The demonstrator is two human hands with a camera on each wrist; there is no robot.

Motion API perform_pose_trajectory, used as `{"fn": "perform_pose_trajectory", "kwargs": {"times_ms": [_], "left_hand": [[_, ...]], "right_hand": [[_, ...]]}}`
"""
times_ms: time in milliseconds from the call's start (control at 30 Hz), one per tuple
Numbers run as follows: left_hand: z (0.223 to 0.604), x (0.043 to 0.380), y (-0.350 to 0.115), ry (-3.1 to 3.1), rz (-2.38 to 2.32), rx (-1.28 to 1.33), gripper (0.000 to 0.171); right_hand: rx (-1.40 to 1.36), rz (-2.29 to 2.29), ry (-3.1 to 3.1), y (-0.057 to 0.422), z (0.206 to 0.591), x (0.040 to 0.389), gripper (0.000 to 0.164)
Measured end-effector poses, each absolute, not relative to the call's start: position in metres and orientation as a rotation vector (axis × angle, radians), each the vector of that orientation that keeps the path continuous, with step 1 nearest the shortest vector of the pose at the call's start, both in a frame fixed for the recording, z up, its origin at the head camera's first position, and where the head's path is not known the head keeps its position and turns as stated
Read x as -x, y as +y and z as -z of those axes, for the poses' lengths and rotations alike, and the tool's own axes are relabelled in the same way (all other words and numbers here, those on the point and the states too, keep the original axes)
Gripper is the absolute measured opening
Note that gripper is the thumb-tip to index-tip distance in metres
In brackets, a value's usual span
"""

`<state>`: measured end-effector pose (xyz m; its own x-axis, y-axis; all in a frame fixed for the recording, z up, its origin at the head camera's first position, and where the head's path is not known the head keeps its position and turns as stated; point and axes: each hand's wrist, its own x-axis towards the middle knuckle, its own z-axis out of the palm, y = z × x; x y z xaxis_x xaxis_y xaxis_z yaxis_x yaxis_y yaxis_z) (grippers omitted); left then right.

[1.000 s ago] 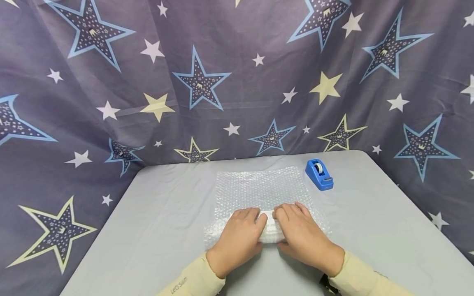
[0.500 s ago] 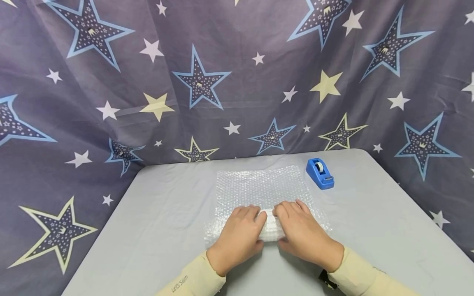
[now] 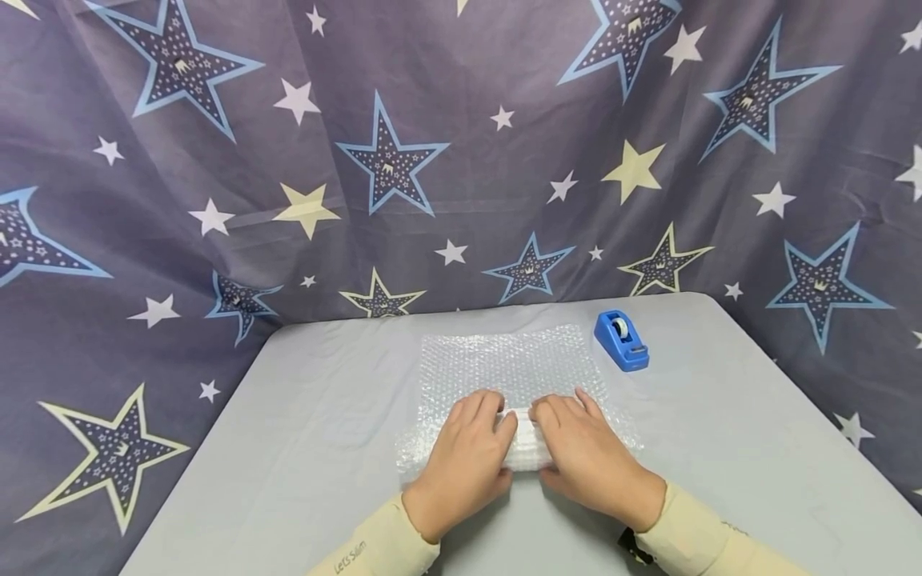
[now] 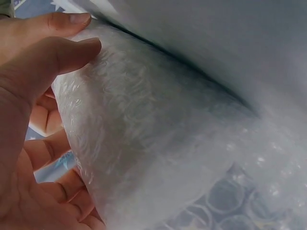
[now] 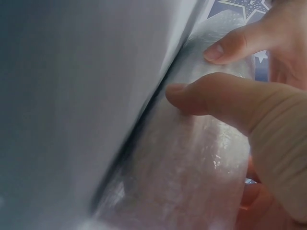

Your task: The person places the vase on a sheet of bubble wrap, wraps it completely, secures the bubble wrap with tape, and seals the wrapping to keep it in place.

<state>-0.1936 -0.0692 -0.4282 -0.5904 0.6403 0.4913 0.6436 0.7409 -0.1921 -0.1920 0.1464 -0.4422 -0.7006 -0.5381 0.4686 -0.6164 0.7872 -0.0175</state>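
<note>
Pale sleeves [image 3: 385, 540] reach in over the near part of the grey tabletop [image 3: 288, 448], which spreads wide to either side. The left hand [image 3: 464, 460] and right hand [image 3: 598, 460] grip the bubble-wrap roll [image 3: 527, 448] side by side, fingers [image 3: 481, 404] curled over its far side, thumbs [image 5: 211, 93] on the near side, a short gap between them. Beyond the roll, the flat bubble-wrap sheet [image 3: 504, 364] runs toward the tabletop's back edge, stopping just short. Just off its right edge sits a blue tape dispenser [image 3: 621, 340]; past the tabletop hangs a star-patterned curtain [image 3: 461, 72].
</note>
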Motion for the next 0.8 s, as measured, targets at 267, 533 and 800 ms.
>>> {"fn": "perform_pose_trajectory", "kwargs": {"times_ms": [267, 533, 800], "left_hand": [[0.4271, 0.1916, -0.0673, -2.369, -0.093, 0.943, 0.059], [0.4246, 0.1887, -0.0657, -2.308, -0.169, 0.935, 0.055], [0.4286, 0.1907, -0.0636, -2.277, -0.183, 0.907, 0.04]], "right_hand": [[-0.863, -0.24, -2.53, 0.1469, 0.442, 0.1932, 0.076], [-0.86, -0.23, -2.542, 0.1462, 0.4423, 0.1931, 0.077], [-0.862, -0.209, -2.568, 0.1467, 0.4416, 0.1926, 0.078]]}}
